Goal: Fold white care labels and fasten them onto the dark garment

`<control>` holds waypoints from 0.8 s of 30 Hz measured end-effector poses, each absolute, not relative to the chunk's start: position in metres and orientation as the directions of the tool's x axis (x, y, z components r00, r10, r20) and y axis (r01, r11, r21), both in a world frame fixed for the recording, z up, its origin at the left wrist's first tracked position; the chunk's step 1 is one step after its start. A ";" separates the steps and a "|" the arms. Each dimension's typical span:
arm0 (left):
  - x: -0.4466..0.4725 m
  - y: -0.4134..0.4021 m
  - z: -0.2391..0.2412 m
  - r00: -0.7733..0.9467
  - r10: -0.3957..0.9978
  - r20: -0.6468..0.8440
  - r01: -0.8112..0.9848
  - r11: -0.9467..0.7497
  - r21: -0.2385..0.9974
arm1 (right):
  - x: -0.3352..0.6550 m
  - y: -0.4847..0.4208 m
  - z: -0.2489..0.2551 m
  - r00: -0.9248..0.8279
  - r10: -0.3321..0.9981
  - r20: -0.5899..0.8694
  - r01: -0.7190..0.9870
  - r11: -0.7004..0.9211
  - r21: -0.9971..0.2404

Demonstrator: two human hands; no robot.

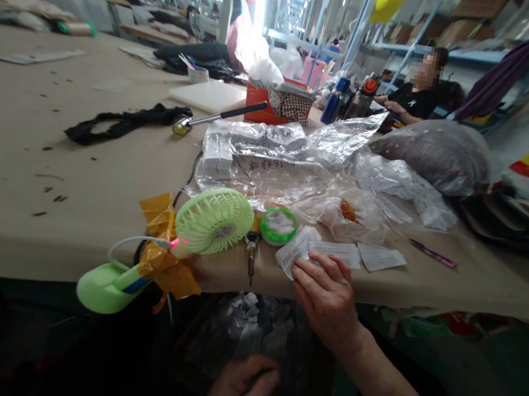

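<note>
My right hand (326, 296) lies at the table's front edge, fingers stretched out over small white printed labels (297, 247). More labels (381, 258) lie flat just beyond and to the right of it. Below the table edge, my left hand (243, 387) is curled, thumb close to the forefinger; whatever it may hold cannot be made out. It is in front of a clear bag of white paper scraps (249, 320). A soldering iron (250, 256) points over the edge beside a round green tub (279, 226) with white stuff inside.
A green fan (215, 220) is taped at the edge. Plastic bags (269, 172) of labels, a pink-handled knife (432, 253), a black cloth strip (124, 124) and a red box (260, 103) lie on the table. Another person (416, 95) sits at the back right.
</note>
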State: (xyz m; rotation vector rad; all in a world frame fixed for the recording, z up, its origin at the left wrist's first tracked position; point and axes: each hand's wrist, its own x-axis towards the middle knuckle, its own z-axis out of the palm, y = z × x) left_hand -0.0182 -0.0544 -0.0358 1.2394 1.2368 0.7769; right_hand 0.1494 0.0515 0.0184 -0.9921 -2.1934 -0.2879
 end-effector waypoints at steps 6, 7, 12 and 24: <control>-0.007 -0.030 -0.001 0.161 0.901 -0.403 -0.144 0.425 0.894 | 0.158 0.057 0.013 -0.406 0.547 0.732 0.636 0.745 -0.203; -0.004 -0.028 0.002 0.168 0.885 -0.434 -0.233 0.463 0.855 | 0.159 0.057 0.013 -0.399 0.535 0.745 0.613 0.760 -0.216; 0.012 -0.018 0.022 0.316 0.843 -0.435 -0.659 0.525 0.538 | 0.165 0.040 0.012 -0.443 0.475 0.760 0.448 0.852 -0.272; 0.028 0.002 0.036 0.236 0.810 -0.537 -0.610 0.553 0.567 | 0.188 0.020 0.033 -0.462 0.594 0.658 0.612 0.751 -0.248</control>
